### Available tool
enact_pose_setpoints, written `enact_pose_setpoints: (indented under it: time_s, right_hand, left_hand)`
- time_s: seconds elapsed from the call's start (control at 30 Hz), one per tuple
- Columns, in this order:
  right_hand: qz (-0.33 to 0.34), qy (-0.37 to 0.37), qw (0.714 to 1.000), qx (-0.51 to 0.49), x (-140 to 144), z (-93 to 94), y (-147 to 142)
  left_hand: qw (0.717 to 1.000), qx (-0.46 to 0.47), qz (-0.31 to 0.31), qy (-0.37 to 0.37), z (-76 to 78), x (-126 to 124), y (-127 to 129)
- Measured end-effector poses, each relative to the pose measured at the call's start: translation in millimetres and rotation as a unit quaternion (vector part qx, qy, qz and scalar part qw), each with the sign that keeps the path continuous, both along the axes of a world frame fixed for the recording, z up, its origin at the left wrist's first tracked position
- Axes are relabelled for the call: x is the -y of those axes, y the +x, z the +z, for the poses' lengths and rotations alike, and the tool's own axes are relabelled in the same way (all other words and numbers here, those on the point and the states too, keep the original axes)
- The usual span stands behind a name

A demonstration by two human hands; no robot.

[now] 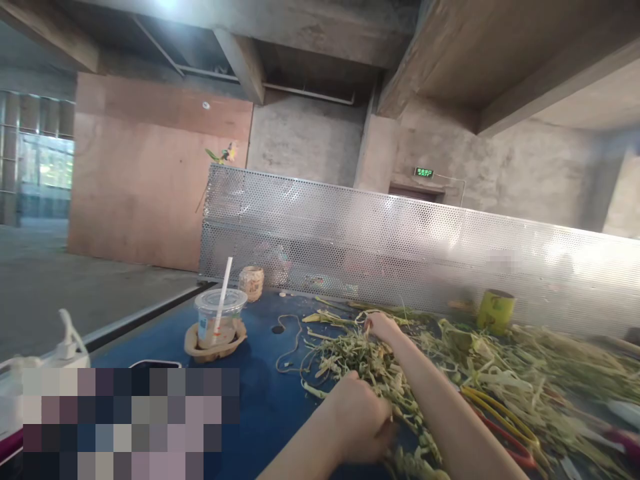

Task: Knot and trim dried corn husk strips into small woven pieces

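A loose heap of green and straw-coloured plant strips (345,357) lies on the blue tabletop, with braided-looking lengths running toward me. At the far side of the heap, my right hand (385,328) is closed in a pinch on a pale plant strip. Nearer to me, my left hand (357,417) is curled over the close part of the heap. Its fingers point down and are partly blurred, so what they hold is hidden.
A lidded plastic cup (220,313) with a straw stands in a cardboard holder (215,352). Behind it is a can (251,283). Yellow and red looped handles (507,427) lie at right among more plant material, near a yellow-green container (495,311). A perforated metal divider (320,227) borders the back.
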State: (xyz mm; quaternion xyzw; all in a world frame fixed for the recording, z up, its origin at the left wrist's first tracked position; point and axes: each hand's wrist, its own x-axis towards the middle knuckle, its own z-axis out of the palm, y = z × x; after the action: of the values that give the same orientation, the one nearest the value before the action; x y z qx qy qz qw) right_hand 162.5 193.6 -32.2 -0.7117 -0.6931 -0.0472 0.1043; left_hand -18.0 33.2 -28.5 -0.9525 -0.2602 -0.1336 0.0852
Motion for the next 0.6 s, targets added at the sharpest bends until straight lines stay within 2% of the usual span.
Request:
enact_pose_setpoints:
  time_s: [0.13,0.3,0.37,0.5,0.53,0.6]
  right_hand:
    - [-0.013,0.045,0.997,-0.063,6,23.1,12]
    - [0.02,0.121,0.981,-0.148,27,51.0,21]
    - [0.047,0.144,0.972,-0.181,42,55.9,19]
    - [0.103,0.183,0.951,-0.228,83,50.6,5]
    - [0.114,0.194,0.946,-0.235,93,46.3,0]
    - [0.133,0.209,0.938,-0.243,112,35.4,-10]
  left_hand:
    - [0.999,0.051,0.015,-0.009,0.2,-2,-2]
    - [0.977,0.18,0.035,-0.109,-1.4,-9,-8]
    - [0.925,0.32,0.053,-0.199,-4.1,-15,-12]
    - [0.879,0.419,0.089,-0.21,-9.7,-30,-15]
    - [0.857,0.454,0.097,-0.223,-10.6,-34,-15]
    - [0.79,0.538,0.091,-0.28,-11.2,-38,-14]
